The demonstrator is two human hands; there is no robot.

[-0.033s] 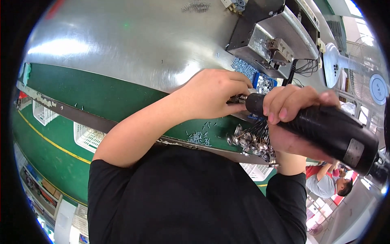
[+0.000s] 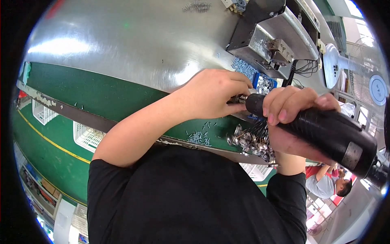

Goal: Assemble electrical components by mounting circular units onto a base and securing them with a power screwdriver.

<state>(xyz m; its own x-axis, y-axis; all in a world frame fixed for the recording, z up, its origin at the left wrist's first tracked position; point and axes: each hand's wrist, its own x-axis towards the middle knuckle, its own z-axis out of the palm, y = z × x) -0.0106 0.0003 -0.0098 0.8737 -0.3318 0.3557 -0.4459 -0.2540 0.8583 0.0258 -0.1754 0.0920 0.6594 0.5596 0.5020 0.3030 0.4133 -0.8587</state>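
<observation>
My right hand (image 2: 294, 107) is wrapped around a black electric screwdriver (image 2: 331, 136), held slantwise with its nose toward my left hand. My left hand (image 2: 223, 91) is closed, thumb and fingers pinching a small metal part (image 2: 239, 99) right at the screwdriver's nose. Fingers and tool hide most of that part, so its shape cannot be made out. Below my hands, a cluster of shiny round-headed metal parts (image 2: 252, 142) lies at the bench edge. Loose screws (image 2: 199, 138) are scattered on the green mat (image 2: 118, 87) beside it.
Beyond my hands stand a blue bin (image 2: 256, 79) of small metal parts and a pile of screws (image 2: 243, 67). A metal machine (image 2: 280, 36) with cables is at the far right, near a white fan (image 2: 331, 65). White baskets (image 2: 87, 138) sit below the bench. Another person (image 2: 327, 183) works at right.
</observation>
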